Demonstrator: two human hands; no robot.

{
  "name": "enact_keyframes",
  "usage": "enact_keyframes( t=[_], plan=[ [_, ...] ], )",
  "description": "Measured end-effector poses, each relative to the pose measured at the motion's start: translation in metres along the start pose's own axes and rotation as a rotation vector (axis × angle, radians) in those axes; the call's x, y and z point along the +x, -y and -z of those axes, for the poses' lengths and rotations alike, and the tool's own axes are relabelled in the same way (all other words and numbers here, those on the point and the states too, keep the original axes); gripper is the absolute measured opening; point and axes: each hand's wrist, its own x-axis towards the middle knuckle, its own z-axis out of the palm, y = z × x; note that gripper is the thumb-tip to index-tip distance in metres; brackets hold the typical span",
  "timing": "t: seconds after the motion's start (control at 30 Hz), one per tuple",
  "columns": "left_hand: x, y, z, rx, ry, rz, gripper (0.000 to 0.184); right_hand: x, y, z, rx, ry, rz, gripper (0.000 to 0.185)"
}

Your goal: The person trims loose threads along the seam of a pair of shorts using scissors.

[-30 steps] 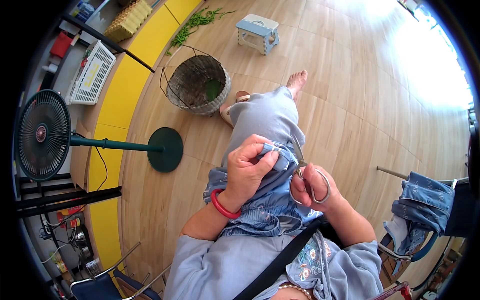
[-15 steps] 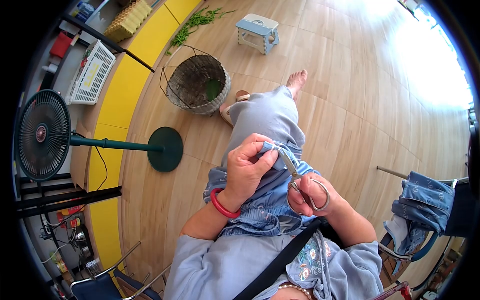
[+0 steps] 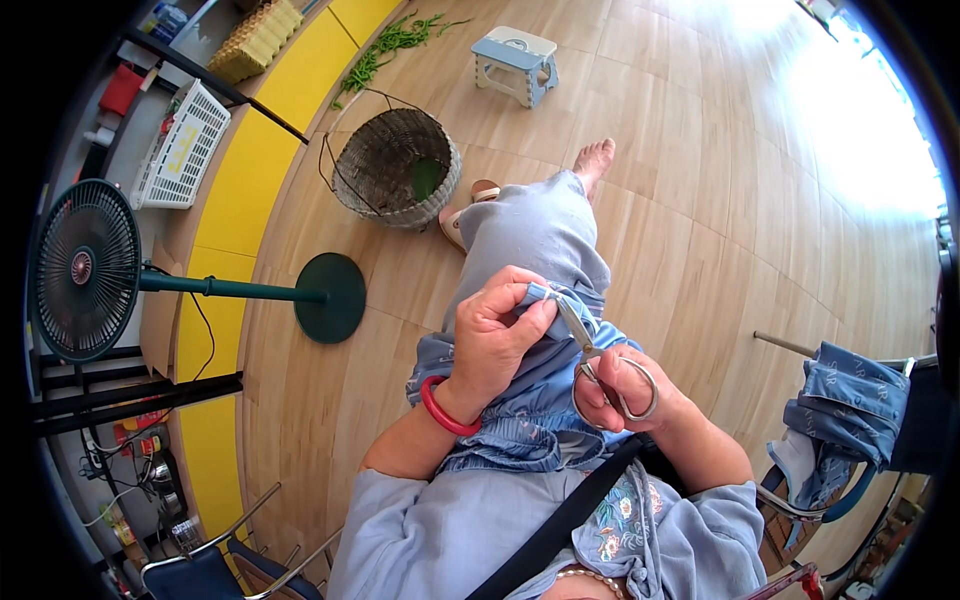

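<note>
Blue printed fabric (image 3: 530,412) lies gathered across my lap. My left hand (image 3: 492,330), with a red bangle (image 3: 447,408) at the wrist, pinches a raised edge of that fabric between thumb and fingers. My right hand (image 3: 628,388) is closed round the handles of metal scissors (image 3: 577,330), its fingers through the loops. The blades point up and left, and their tips meet the fabric just beside my left thumb. A small pale bit shows at the tips, too small to name.
A green fan (image 3: 230,288) stands at the left before yellow cabinets (image 3: 245,180). Ahead are a woven basket (image 3: 447,190), a step stool (image 3: 515,58) and green vegetables (image 3: 395,45) on the floor. More blue fabric (image 3: 850,400) hangs over a chair at the right.
</note>
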Motion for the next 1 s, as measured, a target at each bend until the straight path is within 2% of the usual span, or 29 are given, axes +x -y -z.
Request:
enact_keyframes(
  t=[1.0],
  plan=[
    [-0.0005,0.0002,-0.0017,-0.015,-0.003,0.008,0.004,-0.001,-0.0002,-0.0003,0.021,0.011,0.02,0.056]
  ],
)
